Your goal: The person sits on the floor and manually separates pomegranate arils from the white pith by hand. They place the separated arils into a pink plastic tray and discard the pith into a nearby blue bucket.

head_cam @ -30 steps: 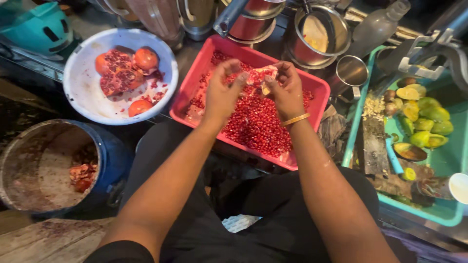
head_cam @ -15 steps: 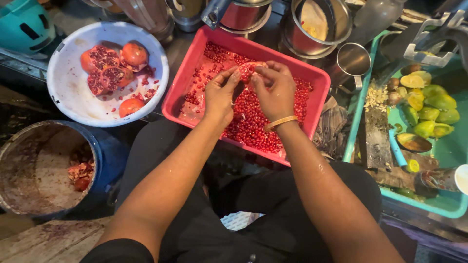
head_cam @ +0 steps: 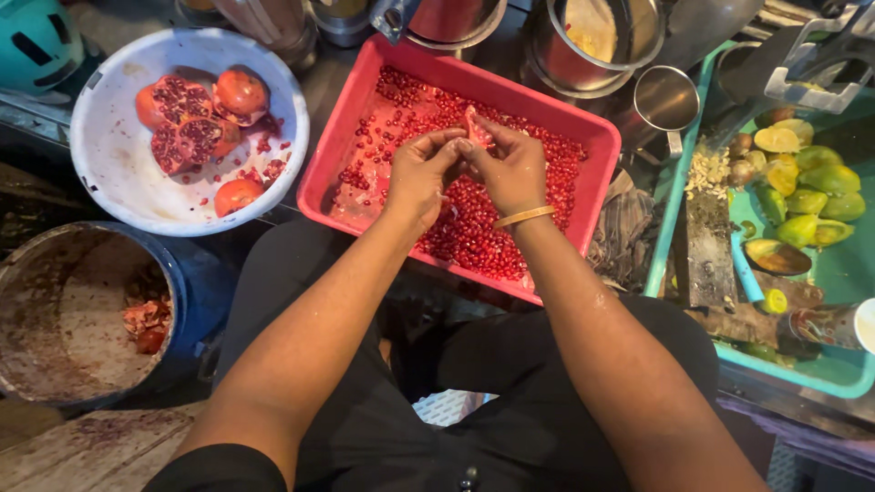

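Observation:
Both my hands meet over a pink rectangular tray [head_cam: 369, 109] filled with loose red pomegranate seeds [head_cam: 474, 228]. My left hand [head_cam: 421, 173] and my right hand [head_cam: 510, 169] together pinch a small piece of pomegranate [head_cam: 475, 128] above the seeds. A thin gold bangle [head_cam: 523, 217] circles my right wrist. To the left, a white bowl [head_cam: 118, 173] holds several broken pomegranate pieces [head_cam: 196, 118], some showing seeds.
A blue bucket [head_cam: 77, 314] at lower left holds peel scraps. A teal tray [head_cam: 820, 364] on the right carries cut green-yellow fruit [head_cam: 807, 196], a chopping board and a knife. Steel cups and pots [head_cam: 588, 41] line the far edge.
My hands have drawn closer together over the tray's middle, still working the pomegranate piece. The view has shifted slightly.

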